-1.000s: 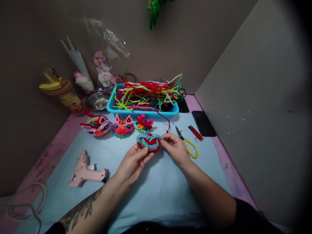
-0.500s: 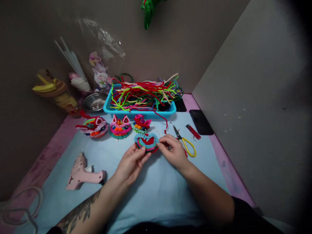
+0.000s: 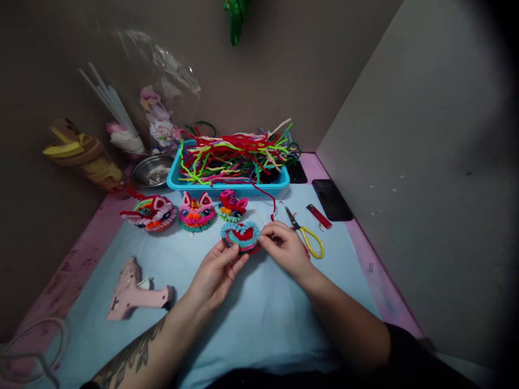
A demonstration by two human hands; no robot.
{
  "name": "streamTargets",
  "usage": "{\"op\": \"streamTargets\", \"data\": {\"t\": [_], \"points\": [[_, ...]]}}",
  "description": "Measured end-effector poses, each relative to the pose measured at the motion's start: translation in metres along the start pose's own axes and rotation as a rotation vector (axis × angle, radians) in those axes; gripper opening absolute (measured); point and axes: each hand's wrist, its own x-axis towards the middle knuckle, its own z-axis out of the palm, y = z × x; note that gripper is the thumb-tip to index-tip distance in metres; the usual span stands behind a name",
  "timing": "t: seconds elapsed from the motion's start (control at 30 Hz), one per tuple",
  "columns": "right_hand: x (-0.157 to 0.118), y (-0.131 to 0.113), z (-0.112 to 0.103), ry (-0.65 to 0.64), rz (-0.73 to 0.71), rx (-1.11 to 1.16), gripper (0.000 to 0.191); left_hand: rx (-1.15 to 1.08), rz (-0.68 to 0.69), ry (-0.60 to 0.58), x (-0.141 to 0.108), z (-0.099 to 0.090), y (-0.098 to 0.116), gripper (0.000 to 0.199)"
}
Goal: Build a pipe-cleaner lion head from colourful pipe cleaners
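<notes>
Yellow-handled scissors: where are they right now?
In the head view, the scissors lie right of centre on the blue sheet, between the right hand and a slim red object.

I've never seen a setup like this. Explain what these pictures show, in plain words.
There is no machine here, only a person's two bare hands. The view comes from a camera worn on the head, looking forward and down. The left hand holds a rounded, multicoloured piece of fuzzy stems. The right hand is at its right edge; what those fingertips pinch is too small to tell. On the light-blue sheet lie a pink glue gun, three colourful fuzzy animal-like heads and a yellow-handled cutting tool. Behind stands a blue plastic tray heaped with loose fuzzy strands.
</notes>
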Motion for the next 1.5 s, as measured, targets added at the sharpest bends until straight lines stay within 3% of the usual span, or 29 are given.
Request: {"op": "streamTargets", "data": {"t": [0.2, 0.37, 0.63, 1.03, 1.37, 1.5], "points": [[0.001, 0.0, 0.0, 0.03, 0.06, 0.091, 0.008, 0.021, 0.008, 0.016, -0.003, 0.003, 0.001, 0.024], [0.002, 0.002, -0.004, 0.044, -0.064, -0.091, 0.006, 0.022, 0.011, -0.006, -0.002, 0.001, 0.002, 0.023], [0.002, 0.004, -0.004, 0.008, -0.116, -0.15, 0.01, -0.005, -0.003, 0.01, 0.0, 0.0, 0.003, 0.021], [-0.003, 0.011, 0.0, -0.018, -0.347, -0.289, 0.024, -0.103, 0.004, 0.079, 0.0, 0.002, 0.006, 0.019], [-0.003, 0.007, -0.002, 0.055, -0.371, -0.127, 0.018, -0.225, -0.038, 0.158, 0.001, 0.008, 0.011, 0.024], [-0.002, 0.006, 0.0, 0.065, -0.331, -0.016, 0.014, -0.265, -0.074, 0.103, 0.003, 0.007, 0.01, 0.022]]}}
